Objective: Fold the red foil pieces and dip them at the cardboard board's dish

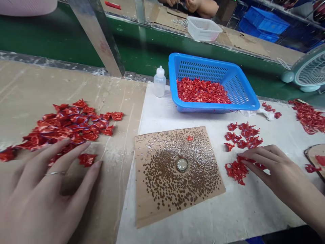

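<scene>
My left hand (45, 189) lies flat with fingers spread on the tan cardboard sheet (122, 179), its fingertips at the edge of a loose pile of crumpled red foil pieces (76, 125). My right hand (274, 169) rests its fingertips on a smaller red cluster (237, 171) on the white sheet (203, 217), holding nothing that I can see. Between my hands lies a brown-speckled cardboard square (162, 183) with a round shiny disc (182, 165) at its centre and a single red piece (190, 138) near its far edge.
A blue perforated basket (215, 109) holds more red pieces, with a plastic dropper bottle (159, 83) beside it. A metal post (96, 37) rises at the far left. A fan (311, 73) stands at the right. Across the green belt, a co-worker's hands (182, 3) work near a white tub (203, 28).
</scene>
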`<state>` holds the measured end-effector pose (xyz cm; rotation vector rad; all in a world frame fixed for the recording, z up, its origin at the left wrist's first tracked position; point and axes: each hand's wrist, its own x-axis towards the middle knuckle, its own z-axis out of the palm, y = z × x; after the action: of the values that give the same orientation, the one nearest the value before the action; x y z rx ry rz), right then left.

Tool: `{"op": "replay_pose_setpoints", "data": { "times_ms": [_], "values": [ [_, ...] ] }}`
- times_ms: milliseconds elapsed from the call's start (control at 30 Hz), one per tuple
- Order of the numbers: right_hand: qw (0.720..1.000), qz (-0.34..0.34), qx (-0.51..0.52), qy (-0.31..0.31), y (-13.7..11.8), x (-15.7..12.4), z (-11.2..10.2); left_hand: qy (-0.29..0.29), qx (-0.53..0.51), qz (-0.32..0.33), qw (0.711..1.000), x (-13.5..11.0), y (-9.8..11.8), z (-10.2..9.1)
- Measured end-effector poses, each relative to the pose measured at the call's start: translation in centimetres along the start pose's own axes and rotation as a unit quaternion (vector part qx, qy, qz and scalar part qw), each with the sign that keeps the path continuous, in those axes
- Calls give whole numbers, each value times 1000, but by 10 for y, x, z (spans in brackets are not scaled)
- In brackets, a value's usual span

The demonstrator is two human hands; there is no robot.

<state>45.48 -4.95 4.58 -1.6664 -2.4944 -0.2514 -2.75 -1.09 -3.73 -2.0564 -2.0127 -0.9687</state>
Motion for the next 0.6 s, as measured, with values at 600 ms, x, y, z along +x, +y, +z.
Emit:
{"op": "replay_pose_setpoints", "data": {
  "times_ms": [600],
  "values": [
    [996,-69,-61,18,1,-2,1,-119,-136,-21,983,-32,41,-37]
  ]
}}
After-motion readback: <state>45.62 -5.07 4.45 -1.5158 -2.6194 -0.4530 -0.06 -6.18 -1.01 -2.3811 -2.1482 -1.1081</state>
